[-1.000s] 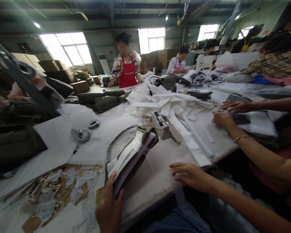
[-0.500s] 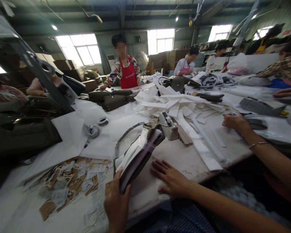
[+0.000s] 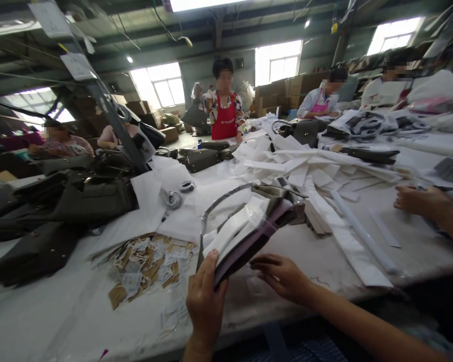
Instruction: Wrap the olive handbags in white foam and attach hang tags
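Observation:
A dark handbag [image 3: 234, 251] lies tilted before me, with white wrapping on its near side, a light purple band along its edge and a wrapped, arched handle [image 3: 226, 196]. My left hand [image 3: 206, 289] grips its lower left end, thumb on the white wrapping. Just right of the bag, over the tabletop, is my right hand [image 3: 283, 276], its fingers stretched out and slightly bent, with nothing visible in them. Whether its fingertips touch the bag's underside I cannot tell. Behind the bag stands a tape dispenser [image 3: 296, 206], partly hidden.
Brown tags with white strings [image 3: 147, 266] lie left of the bag. Tape rolls [image 3: 172, 200] sit beyond them. Dark bags [image 3: 94, 196] are heaped at far left, white paper strips [image 3: 305, 156] across the middle. A co-worker's hand [image 3: 419, 201] is at right; a person in a red apron [image 3: 223, 118] stands opposite.
My view has swung left, so the scene sits further right. My left hand has raised the bag a little. My right hand, flat on the table before, is now beside the bag with fingers bent.

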Demonstrator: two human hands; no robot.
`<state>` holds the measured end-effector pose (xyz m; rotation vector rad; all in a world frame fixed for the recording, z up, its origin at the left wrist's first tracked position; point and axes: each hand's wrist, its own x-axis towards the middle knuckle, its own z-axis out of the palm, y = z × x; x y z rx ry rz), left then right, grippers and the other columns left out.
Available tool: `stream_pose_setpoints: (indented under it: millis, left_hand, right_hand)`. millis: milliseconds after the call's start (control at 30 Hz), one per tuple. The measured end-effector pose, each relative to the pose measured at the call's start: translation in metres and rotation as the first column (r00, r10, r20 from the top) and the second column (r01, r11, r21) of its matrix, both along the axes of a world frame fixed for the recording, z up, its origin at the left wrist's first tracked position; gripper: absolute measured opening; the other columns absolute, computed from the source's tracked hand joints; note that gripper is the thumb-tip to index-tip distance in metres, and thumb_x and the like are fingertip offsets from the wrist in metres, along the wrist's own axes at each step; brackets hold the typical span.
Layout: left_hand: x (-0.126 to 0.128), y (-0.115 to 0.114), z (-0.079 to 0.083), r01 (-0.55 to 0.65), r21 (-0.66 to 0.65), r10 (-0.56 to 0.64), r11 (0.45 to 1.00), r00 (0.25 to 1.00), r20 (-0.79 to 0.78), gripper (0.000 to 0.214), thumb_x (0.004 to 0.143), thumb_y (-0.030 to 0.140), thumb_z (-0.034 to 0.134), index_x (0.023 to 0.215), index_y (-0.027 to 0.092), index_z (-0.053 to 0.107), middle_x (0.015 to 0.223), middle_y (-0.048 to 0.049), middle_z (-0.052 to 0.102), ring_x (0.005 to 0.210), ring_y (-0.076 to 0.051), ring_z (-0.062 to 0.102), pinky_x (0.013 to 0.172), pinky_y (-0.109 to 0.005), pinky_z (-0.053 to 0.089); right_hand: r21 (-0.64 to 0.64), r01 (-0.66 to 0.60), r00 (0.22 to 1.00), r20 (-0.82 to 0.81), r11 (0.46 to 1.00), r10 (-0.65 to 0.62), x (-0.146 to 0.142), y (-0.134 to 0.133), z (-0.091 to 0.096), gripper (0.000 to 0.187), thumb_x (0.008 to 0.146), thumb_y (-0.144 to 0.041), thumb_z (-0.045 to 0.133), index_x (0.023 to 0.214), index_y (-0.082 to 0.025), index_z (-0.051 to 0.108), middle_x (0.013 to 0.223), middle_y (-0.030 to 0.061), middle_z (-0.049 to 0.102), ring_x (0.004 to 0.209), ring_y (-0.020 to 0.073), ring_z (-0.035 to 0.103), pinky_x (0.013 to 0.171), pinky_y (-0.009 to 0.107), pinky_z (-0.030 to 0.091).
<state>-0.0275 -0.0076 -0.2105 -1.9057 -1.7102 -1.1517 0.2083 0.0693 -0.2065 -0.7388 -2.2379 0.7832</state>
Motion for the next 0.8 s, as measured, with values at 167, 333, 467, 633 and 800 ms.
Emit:
stream_pose_setpoints:
  millis: [167, 333, 467, 633, 800]
  left_hand:
    - [0.025, -0.009, -0.005, 0.180, 0.036, -0.173, 0.983, 0.974, -0.150, 0.043, 0.097, 0.017, 0.054, 0.140, 0.018, 0.051, 0.131, -0.0082, 0.066, 0.126, -0.022, 0.059, 0.103, -0.035, 0.051]
    - [0.051, -0.017, -0.034, 0.228, 0.026, -0.213, 0.973, 0.938, -0.273, 0.040, 0.100, 0.008, 0.038, 0.133, 0.016, 0.059, 0.131, -0.0043, 0.067, 0.124, -0.020, 0.060, 0.101, -0.034, 0.054]
    - [0.060, -0.020, -0.046, 0.200, 0.050, -0.179, 0.978, 0.944, -0.279, 0.040, 0.101, 0.007, 0.037, 0.133, 0.015, 0.059, 0.133, -0.0032, 0.065, 0.124, -0.021, 0.061, 0.099, -0.035, 0.056]
    - [0.061, -0.020, -0.045, 0.204, 0.061, -0.180, 0.977, 0.944, -0.278, 0.042, 0.100, 0.006, 0.035, 0.133, 0.016, 0.059, 0.133, -0.0015, 0.065, 0.123, -0.020, 0.061, 0.096, -0.035, 0.058]
    - [0.062, -0.018, -0.048, 0.195, 0.077, -0.171, 0.978, 0.955, -0.243, 0.043, 0.101, 0.007, 0.032, 0.132, 0.017, 0.060, 0.132, -0.0004, 0.066, 0.122, -0.019, 0.062, 0.094, -0.035, 0.059]
  right_hand:
    - [0.045, -0.057, 0.998, -0.009, 0.997, 0.057, 0.046, -0.047, 0.034, 0.031, 0.089, -0.018, 0.062, 0.115, -0.030, 0.075, 0.109, 0.0068, 0.076, 0.097, 0.0259, 0.071, 0.085, 0.036, 0.057]
    - [0.069, 0.145, 0.988, -0.068, 0.987, -0.141, 0.030, -0.005, 0.056, 0.020, 0.093, -0.026, 0.058, 0.103, -0.028, 0.076, 0.105, 0.0066, 0.076, 0.099, 0.0237, 0.069, 0.090, 0.035, 0.054]
    - [-0.114, 0.278, 0.936, 0.257, 0.954, -0.242, -0.014, 0.067, 0.042, 0.024, 0.092, -0.032, 0.059, 0.108, -0.020, 0.072, 0.109, 0.0086, 0.074, 0.099, 0.0229, 0.068, 0.091, 0.034, 0.050]
    - [-0.274, 0.365, 0.879, 0.417, 0.890, -0.232, -0.072, 0.134, 0.011, 0.025, 0.077, -0.038, 0.078, 0.075, -0.014, 0.071, 0.084, 0.0114, 0.074, 0.091, 0.0296, 0.068, 0.082, 0.036, 0.049]
    - [-0.512, 0.330, 0.926, 0.338, 0.793, -0.167, -0.099, 0.149, -0.004, 0.028, 0.089, -0.041, 0.068, 0.082, -0.014, 0.065, 0.077, 0.0003, 0.067, 0.070, 0.0147, 0.063, 0.069, 0.032, 0.053]
